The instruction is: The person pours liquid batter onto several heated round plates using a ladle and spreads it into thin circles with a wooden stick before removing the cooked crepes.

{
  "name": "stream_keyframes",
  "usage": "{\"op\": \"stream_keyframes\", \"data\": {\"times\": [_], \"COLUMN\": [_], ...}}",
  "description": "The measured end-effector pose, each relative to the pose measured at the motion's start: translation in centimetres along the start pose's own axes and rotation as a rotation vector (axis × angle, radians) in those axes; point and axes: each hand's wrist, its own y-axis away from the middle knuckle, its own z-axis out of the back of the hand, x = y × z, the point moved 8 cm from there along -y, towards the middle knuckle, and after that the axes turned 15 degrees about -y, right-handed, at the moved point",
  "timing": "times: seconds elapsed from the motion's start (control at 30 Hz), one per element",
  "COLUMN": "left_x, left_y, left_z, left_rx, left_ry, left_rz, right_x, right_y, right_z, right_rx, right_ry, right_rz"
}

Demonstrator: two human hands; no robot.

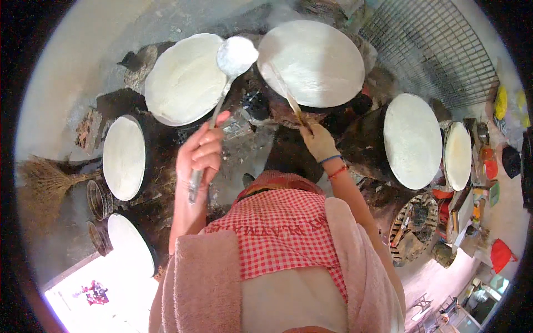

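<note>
My left hand [201,151] is closed around the handle of a metal ladle [236,57], whose bowl is filled or coated with white batter. That bowl hangs between two large round pans at the far side. White batter covers the left pan [183,83] and the right pan [325,58]. In my right hand [320,143], fingers closed, is a narrow flat spatula [287,93]. Its pale blade lies over the near left part of the right pan; whether it touches the batter, I cannot tell.
More white-covered pans stand around me, including one at right [413,141] and one at left [124,158]. A straw broom [53,172] lies at far left. A wire grid [433,53] leans at far right. Nearer stands a slatted basket [413,227] holding dark items.
</note>
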Motion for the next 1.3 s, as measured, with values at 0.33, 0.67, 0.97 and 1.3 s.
{"op": "stream_keyframes", "data": {"times": [0.33,0.67,0.97,1.3], "left_x": [-21.2,-25.8,-23.9,-18.0], "left_y": [24.9,36.6,44.7,41.5], "left_z": [5.5,15.4,15.8,14.4], "left_rx": [-0.059,-0.116,-0.311,-0.323], "left_ry": [-0.403,0.058,-0.068,0.160], "left_rz": [-0.558,-0.649,-0.901,-1.001], "right_x": [-4.1,6.7,24.6,12.6], "right_y": [4.3,2.7,-14.2,-40.0], "right_z": [-5.4,-18.6,-25.4,-21.0], "right_rx": [-0.471,-0.134,-0.102,-0.078], "right_ry": [-0.263,-0.166,-0.123,-0.193], "right_rz": [-0.151,-0.364,-0.038,-0.109]}}
